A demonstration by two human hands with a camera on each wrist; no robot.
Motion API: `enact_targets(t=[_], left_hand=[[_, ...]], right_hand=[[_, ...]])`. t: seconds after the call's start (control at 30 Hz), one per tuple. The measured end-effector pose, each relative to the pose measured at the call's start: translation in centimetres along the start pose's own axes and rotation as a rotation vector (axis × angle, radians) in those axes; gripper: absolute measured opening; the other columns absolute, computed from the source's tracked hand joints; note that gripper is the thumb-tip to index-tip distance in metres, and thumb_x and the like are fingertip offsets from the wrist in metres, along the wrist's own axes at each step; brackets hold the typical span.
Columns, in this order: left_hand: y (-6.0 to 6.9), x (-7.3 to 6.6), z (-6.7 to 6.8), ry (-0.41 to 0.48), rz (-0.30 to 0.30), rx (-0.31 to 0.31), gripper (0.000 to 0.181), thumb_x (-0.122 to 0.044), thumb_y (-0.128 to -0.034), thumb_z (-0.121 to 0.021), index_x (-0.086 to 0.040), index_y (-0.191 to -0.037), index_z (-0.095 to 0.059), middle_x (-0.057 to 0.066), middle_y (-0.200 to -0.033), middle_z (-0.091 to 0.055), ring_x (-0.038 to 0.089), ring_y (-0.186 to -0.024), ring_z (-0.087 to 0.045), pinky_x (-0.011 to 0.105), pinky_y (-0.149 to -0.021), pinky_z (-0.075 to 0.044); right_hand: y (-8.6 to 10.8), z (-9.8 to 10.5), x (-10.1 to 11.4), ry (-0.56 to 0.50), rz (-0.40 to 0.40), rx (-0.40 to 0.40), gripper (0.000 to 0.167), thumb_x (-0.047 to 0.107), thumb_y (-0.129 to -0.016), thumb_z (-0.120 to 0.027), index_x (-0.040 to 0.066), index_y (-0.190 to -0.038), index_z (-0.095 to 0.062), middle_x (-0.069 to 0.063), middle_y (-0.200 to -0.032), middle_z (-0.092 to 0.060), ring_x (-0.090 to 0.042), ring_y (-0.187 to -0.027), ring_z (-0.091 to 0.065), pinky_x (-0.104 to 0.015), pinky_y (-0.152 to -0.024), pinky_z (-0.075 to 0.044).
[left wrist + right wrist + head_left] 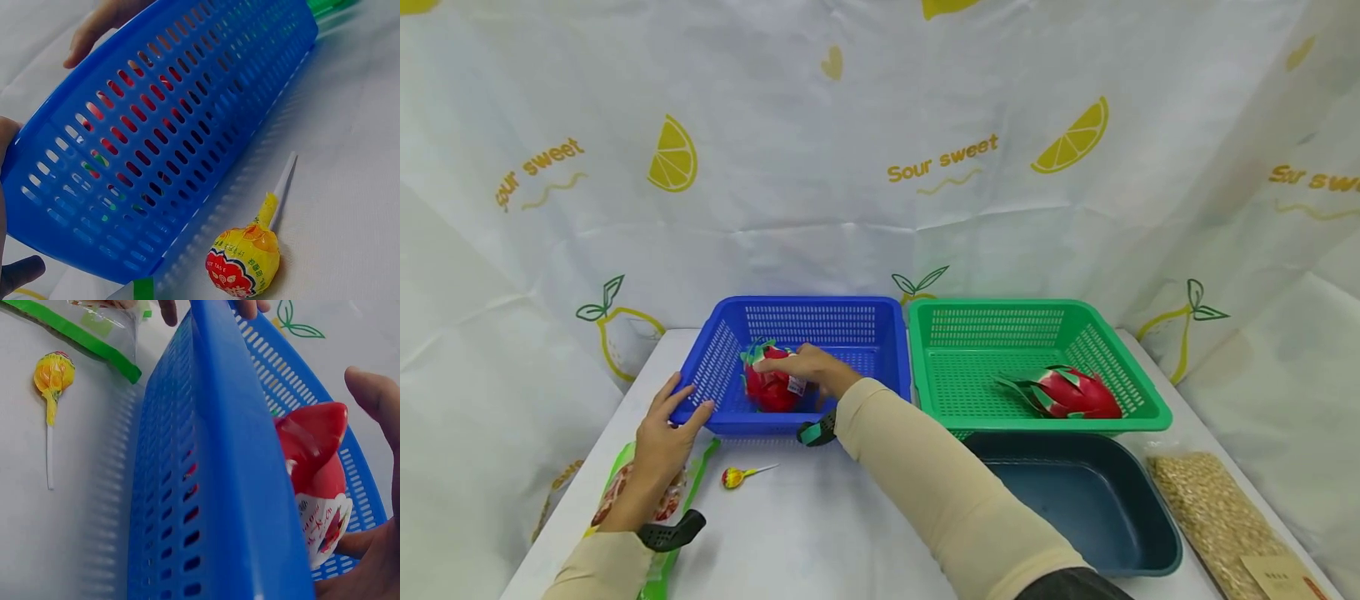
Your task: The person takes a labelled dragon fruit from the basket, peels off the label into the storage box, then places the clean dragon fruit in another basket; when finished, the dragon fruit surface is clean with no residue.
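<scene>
Behind the blue basket (741, 423) and white table (805, 525) hangs printed cloth (805, 167)

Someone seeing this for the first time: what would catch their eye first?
Probably the red dragon fruit in the blue basket, with the right hand at it. A second dragon fruit lies in the green basket to the right. Then the bright yellow lollipop on the white table, in front of the blue basket.
</scene>
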State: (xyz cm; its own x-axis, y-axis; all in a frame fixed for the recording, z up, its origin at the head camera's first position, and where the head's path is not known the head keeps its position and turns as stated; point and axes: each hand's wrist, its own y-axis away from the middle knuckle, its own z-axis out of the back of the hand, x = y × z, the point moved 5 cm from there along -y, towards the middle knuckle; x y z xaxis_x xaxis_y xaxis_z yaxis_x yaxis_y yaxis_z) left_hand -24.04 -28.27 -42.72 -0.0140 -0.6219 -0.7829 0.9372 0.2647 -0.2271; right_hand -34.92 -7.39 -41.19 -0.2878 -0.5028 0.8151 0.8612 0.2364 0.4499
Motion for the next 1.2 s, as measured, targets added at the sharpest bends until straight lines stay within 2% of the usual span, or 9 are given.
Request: enact_targets(t=[0.1, 0.3, 0.53, 0.77, 1.0, 1.2], left_hand=[[0.0, 0.1, -0.1, 0.002, -0.001, 0.006, 0.064, -0.037, -0.0946, -0.062, 0.003, -0.142, -0.044, 0.007, -0.158, -0.020, 0.040, -0.140, -0.020, 0.058, -0.100, -0.031], [0.0, 0.1, -0.3, 0.015, -0.001, 0.005, 0.066, -0.040, -0.0945, -0.061, 0.003, -0.141, -0.044, 0.007, -0.158, -0.020, 0.040, -0.140, -0.020, 0.058, -0.101, -0.030], [0.1, 0.1, -0.5, 0.028, -0.001, -0.003, 0.067, -0.042, -0.0942, -0.061, 0.003, -0.141, -0.045, 0.007, -0.158, -0.021, 0.038, -0.141, -0.020, 0.057, -0.102, -0.030], [0.1, 0.0, -0.5, 0.027, -0.011, -0.019, 0.066, -0.041, -0.0942, -0.061, 0.004, -0.141, -0.045, 0.008, -0.158, -0.021, 0.037, -0.141, -0.020, 0.057, -0.103, -0.029], [0.0, 0.2, -0.3, 0.025, -0.008, -0.028, 0.063, -0.036, -0.0945, -0.063, 0.003, -0.140, -0.046, 0.006, -0.158, -0.022, 0.035, -0.141, -0.020, 0.056, -0.104, -0.029], [0.1, 0.2, -0.2, 0.020, -0.010, -0.023, 0.065, -0.039, -0.0946, -0.061, 0.004, -0.141, -0.045, 0.008, -0.158, -0.021, 0.037, -0.141, -0.019, 0.056, -0.103, -0.028]], right_hand=[[-0.1, -0.3, 0.1, 0.049, 0.002, -0.032, 0.092, 0.056, -0.071, -0.078, 0.006, -0.137, -0.039, -0.016, -0.125, -0.051, -0.043, -0.111, -0.052, -0.062, -0.081, -0.048], [-0.3, -0.7, -0.1, 0.106, 0.012, -0.091, 0.085, 0.054, -0.070, -0.080, 0.005, -0.130, -0.044, -0.012, -0.111, -0.056, -0.032, -0.102, -0.056, -0.048, -0.084, -0.051], [-0.6, -0.3, -0.6, 0.037, 0.014, -0.123, 0.087, 0.044, -0.071, -0.082, 0.005, -0.137, -0.040, -0.014, -0.115, -0.054, -0.037, -0.108, -0.054, -0.057, -0.083, -0.050], [-0.6, 1.4, -1.1, 0.054, 0.038, -0.153, 0.088, 0.042, -0.070, -0.083, 0.008, -0.141, -0.043, -0.013, -0.116, -0.055, -0.033, -0.104, -0.056, -0.049, -0.079, -0.054], [0.1, 3.6, -1.4, 0.089, 0.023, -0.171, 0.087, 0.044, -0.072, -0.081, 0.008, -0.142, -0.044, -0.014, -0.118, -0.056, -0.032, -0.103, -0.057, -0.046, -0.077, -0.055], [1.4, 5.3, -1.2, -0.025, 0.066, -0.155, 0.087, 0.040, -0.073, -0.081, 0.009, -0.144, -0.042, -0.012, -0.120, -0.055, -0.031, -0.101, -0.058, -0.046, -0.073, -0.056]])
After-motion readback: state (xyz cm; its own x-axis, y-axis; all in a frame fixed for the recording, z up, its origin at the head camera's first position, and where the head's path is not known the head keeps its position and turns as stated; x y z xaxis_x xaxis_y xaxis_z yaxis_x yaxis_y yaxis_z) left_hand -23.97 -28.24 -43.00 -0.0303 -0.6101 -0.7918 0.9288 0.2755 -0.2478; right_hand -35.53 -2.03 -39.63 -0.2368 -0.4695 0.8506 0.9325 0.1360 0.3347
